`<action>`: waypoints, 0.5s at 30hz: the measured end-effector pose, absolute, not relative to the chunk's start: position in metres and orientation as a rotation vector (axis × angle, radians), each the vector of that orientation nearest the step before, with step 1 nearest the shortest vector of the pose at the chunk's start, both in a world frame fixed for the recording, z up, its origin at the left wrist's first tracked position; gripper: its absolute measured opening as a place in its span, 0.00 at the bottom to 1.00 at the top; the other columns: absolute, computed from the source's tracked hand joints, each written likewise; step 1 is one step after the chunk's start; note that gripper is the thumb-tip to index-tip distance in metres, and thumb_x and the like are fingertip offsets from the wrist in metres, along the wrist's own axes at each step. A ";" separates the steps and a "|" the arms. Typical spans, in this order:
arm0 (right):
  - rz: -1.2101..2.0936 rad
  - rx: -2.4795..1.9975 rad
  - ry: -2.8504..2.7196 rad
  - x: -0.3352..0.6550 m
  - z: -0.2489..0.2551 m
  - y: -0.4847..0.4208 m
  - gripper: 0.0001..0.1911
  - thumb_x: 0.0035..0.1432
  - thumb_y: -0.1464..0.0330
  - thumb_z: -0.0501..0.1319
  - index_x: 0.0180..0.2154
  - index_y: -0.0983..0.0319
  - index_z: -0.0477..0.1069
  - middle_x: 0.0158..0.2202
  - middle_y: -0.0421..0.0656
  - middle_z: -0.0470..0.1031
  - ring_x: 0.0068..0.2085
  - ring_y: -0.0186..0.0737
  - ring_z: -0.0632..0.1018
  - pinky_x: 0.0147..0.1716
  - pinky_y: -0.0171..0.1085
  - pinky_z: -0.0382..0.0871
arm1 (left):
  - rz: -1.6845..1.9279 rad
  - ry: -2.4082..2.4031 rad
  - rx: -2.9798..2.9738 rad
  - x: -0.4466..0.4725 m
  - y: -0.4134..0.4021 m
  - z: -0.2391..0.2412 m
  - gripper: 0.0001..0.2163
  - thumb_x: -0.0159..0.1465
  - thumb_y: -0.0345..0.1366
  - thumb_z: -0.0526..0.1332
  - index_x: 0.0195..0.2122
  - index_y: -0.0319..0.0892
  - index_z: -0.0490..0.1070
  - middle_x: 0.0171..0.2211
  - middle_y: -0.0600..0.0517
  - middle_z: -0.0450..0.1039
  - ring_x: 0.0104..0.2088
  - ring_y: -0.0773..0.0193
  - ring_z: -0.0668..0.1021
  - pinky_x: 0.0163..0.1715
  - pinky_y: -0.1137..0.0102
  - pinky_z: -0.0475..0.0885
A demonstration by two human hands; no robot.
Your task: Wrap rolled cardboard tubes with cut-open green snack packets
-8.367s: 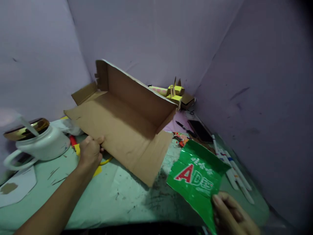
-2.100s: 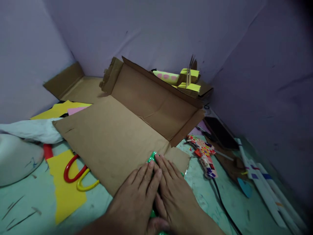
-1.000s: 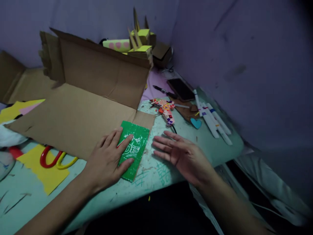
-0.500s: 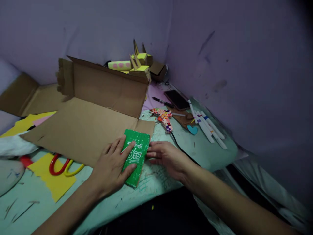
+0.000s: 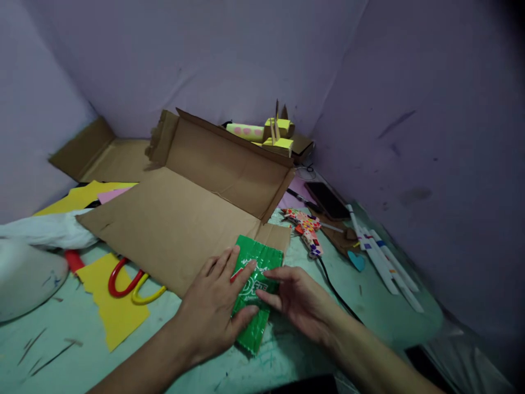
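Observation:
A folded green foil wrapper [image 5: 257, 262] with white and red print lies at the near corner of a flattened brown cardboard box [image 5: 180, 219]. My left hand [image 5: 215, 306] rests flat on the wrapper's left half, fingers stretched out. My right hand [image 5: 297, 298] lies beside it on the right, fingers extended, their tips pressing the wrapper's middle. Neither hand grips anything.
Red and yellow scissor handles [image 5: 129, 282] and yellow paper [image 5: 112, 312] lie left of the box. A colourful glue gun [image 5: 307, 227] with a black cord, a phone [image 5: 326, 200], white markers [image 5: 385, 262] and a blue heart [image 5: 356, 260] lie right. Yellow cardboard craft [image 5: 276, 137] stands at the back.
My right hand has moved from the wrapper's right edge onto its middle. The left hand stays flat on the wrapper. The camera has swung left and closer.

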State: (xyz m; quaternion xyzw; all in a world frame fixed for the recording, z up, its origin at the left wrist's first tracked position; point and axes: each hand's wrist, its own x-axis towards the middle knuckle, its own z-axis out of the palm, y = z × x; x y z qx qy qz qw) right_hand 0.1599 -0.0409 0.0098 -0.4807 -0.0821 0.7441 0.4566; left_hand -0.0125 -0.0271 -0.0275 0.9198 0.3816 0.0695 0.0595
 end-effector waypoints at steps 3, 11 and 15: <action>1.826 -1.173 -0.111 0.159 0.005 -0.038 0.09 0.50 0.80 0.57 0.34 0.66 0.70 0.36 0.43 0.76 0.31 0.32 0.76 0.28 0.30 0.74 | 0.199 1.178 2.735 -0.012 -0.028 -0.027 0.29 0.63 0.51 0.50 0.63 0.47 0.48 0.64 0.38 0.47 0.62 0.43 0.53 0.55 0.48 0.54; 1.895 -1.114 0.050 0.166 0.002 -0.031 0.12 0.49 0.84 0.56 0.36 0.69 0.69 0.33 0.45 0.77 0.34 0.39 0.79 0.34 0.42 0.77 | 0.084 1.172 2.607 -0.011 -0.028 -0.018 0.31 0.62 0.55 0.48 0.64 0.51 0.44 0.65 0.41 0.39 0.64 0.47 0.46 0.58 0.49 0.50; 1.877 -1.216 0.047 0.158 0.001 -0.029 0.11 0.54 0.79 0.59 0.41 0.68 0.69 0.36 0.45 0.78 0.34 0.39 0.79 0.31 0.41 0.78 | 0.059 1.160 2.558 -0.011 -0.027 -0.012 0.32 0.61 0.54 0.51 0.64 0.51 0.43 0.65 0.40 0.37 0.64 0.47 0.45 0.58 0.48 0.50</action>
